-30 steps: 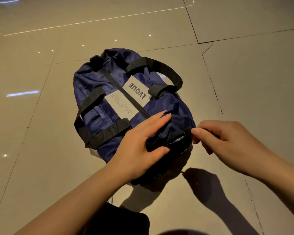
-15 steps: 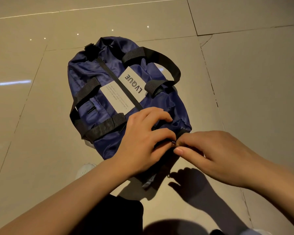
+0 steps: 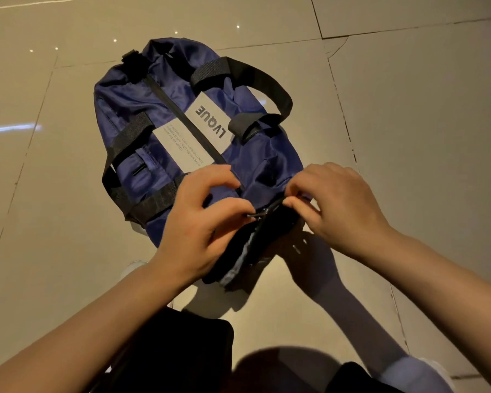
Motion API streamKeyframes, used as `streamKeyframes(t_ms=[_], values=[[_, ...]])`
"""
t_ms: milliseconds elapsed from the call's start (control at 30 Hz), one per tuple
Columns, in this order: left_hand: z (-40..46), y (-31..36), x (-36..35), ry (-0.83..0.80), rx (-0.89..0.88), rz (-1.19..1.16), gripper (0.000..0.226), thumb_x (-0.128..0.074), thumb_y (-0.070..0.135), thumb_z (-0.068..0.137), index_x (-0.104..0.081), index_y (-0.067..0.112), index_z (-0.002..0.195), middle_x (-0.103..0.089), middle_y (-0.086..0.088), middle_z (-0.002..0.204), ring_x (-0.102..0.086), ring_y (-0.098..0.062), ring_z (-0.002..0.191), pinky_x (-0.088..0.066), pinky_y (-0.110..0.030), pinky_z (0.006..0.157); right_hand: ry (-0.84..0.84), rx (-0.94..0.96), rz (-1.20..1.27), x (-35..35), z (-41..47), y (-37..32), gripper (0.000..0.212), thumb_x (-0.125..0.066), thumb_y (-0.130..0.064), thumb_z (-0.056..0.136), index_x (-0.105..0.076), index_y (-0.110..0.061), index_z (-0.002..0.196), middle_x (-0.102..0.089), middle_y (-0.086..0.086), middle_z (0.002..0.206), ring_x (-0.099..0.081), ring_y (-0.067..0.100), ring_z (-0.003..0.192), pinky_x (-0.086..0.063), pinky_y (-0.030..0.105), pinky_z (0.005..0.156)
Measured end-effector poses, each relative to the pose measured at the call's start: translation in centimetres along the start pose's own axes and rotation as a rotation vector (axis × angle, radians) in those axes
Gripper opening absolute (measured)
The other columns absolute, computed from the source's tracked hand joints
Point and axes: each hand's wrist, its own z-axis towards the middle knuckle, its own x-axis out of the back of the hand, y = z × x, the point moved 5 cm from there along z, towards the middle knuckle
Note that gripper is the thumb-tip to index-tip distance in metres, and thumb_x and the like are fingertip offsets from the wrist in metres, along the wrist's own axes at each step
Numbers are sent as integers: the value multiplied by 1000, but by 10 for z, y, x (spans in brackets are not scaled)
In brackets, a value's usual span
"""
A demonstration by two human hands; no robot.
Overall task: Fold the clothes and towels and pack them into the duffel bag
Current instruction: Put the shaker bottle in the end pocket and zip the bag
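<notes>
Both pinching at the bag's (image 3: 182,114) near end, my left hand (image 3: 199,222) should steady the cloth while my right hand (image 3: 338,202) draws the zip pull (image 3: 260,215) straight along.

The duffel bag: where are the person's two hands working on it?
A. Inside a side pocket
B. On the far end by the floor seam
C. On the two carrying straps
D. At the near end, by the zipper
D: the left hand and right hand both pinch at the zipper pull at the near end of the duffel bag.
</notes>
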Motion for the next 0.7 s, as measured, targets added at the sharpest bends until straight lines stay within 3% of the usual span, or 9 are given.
streamKeyframes(t_ms=[200,333,400,467,600,700], values=[[-14,-10,9,51,107,-19,11,-60,30,89,-66,23,96,-47,-2,111,-47,-17,116,-35,-28,104,52,-100,143,-2,-4,1,18,-54,-32,86,-63,-17,87,-58,0,81,-54,22,73,-42,35,66],[-26,-8,8,3,75,8,13,-58,33,92,-65,25,100,-50,1,109,-53,-23,111,-41,-33,98,134,74,108,4,-11,-17,32,-63,-28,80,-60,-16,109,-59,7,107,-54,27,95,-47,44,78],[-29,-5,7,-16,26,31,13,-57,33,94,-62,26,104,-51,2,107,-54,-23,107,-45,-39,91,73,319,27,-2,-10,-35,39,-61,-25,82,-61,-19,121,-58,10,124,-51,30,112,-41,44,88],[-29,-4,6,-33,-44,83,13,-59,31,94,-63,23,104,-53,2,104,-55,-24,101,-45,-42,84,-10,429,-101,-14,-5,-40,37,-53,-30,87,-63,-23,122,-60,5,127,-50,27,120,-37,46,97],[-32,-4,2,-52,-161,203,15,-60,22,93,-72,13,95,-57,-4,88,-57,-26,86,-41,-38,74,-234,375,-267,-24,4,-18,57,-70,-47,77,-62,-19,126,-64,2,123,-58,25,117,-36,58,99],[-34,-7,0,-60,-130,221,16,-62,20,91,-75,12,94,-59,-5,84,-56,-25,84,-39,-36,71,-267,358,-276,-25,4,-13,61,-75,-45,73,-62,-16,125,-67,5,119,-60,27,114,-37,62,97]])
